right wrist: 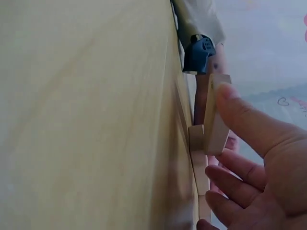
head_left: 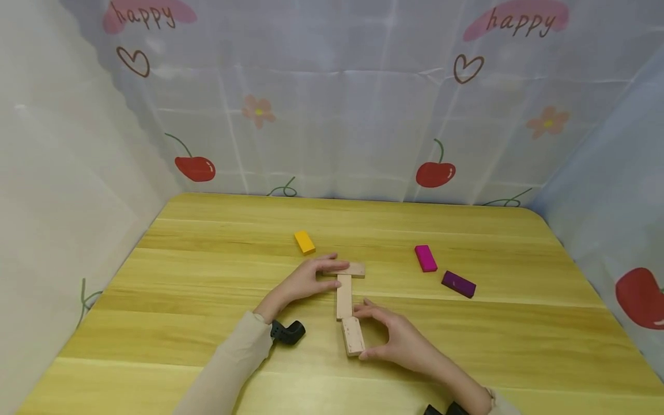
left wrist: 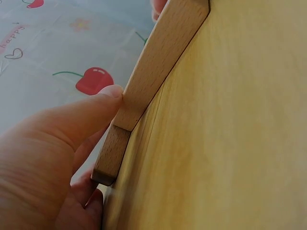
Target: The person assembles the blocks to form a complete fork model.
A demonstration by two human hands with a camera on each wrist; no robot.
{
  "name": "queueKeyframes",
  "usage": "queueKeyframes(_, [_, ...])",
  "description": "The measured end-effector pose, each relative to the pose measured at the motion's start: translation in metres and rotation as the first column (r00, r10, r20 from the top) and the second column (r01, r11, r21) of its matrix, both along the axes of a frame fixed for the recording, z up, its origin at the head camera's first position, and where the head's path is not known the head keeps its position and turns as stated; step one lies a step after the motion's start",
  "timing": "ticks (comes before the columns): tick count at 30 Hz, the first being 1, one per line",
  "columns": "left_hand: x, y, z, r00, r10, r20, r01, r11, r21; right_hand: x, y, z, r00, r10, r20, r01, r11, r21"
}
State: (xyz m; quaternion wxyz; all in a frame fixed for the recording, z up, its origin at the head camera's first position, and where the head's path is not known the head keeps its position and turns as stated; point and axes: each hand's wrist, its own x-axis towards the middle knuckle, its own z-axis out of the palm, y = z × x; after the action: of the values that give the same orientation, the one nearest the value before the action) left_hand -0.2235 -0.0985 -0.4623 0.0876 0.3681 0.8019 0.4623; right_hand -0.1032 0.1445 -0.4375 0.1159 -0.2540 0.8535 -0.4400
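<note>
Two plain wooden blocks lie on the table end to side: a crosswise far block [head_left: 357, 269] and a middle block [head_left: 344, 297] running toward me. My left hand [head_left: 301, 281] rests at their left side. Its thumb [left wrist: 112, 92] touches the middle block's edge, while its fingers reach over and behind the far block, partly hidden. My right hand [head_left: 402, 339] pinches a third wooden block [head_left: 353, 336] between thumb and fingers. That block is slightly tilted, at the near end of the middle block, and stands higher than it in the right wrist view.
Beyond my left hand lies a yellow block [head_left: 305, 242]. A magenta block [head_left: 426, 258] and a purple block [head_left: 459, 284] lie to the right. Black wrist devices [head_left: 288, 332] sit on my wrists. A printed curtain [head_left: 332, 127] hangs behind the wooden table [head_left: 197, 276].
</note>
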Motion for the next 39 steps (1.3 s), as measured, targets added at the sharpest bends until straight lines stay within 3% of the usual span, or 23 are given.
queueKeyframes(14, [0.001,-0.001,0.002,1.0,0.002,0.0,-0.002,1.0,-0.014,0.007,-0.003,-0.008,0.998,-0.027,-0.05,0.029,0.999,0.041])
queueKeyframes(28, [-0.002,-0.002,-0.001,1.0,-0.007,-0.005,0.007,1.0,-0.001,0.016,-0.016,-0.014,0.976,-0.101,-0.191,0.125,0.985,0.117])
queueKeyframes(39, [-0.002,-0.001,-0.001,1.0,-0.014,-0.012,0.014,1.0,0.012,0.017,-0.015,-0.016,0.973,-0.046,-0.224,0.084,0.984,0.16])
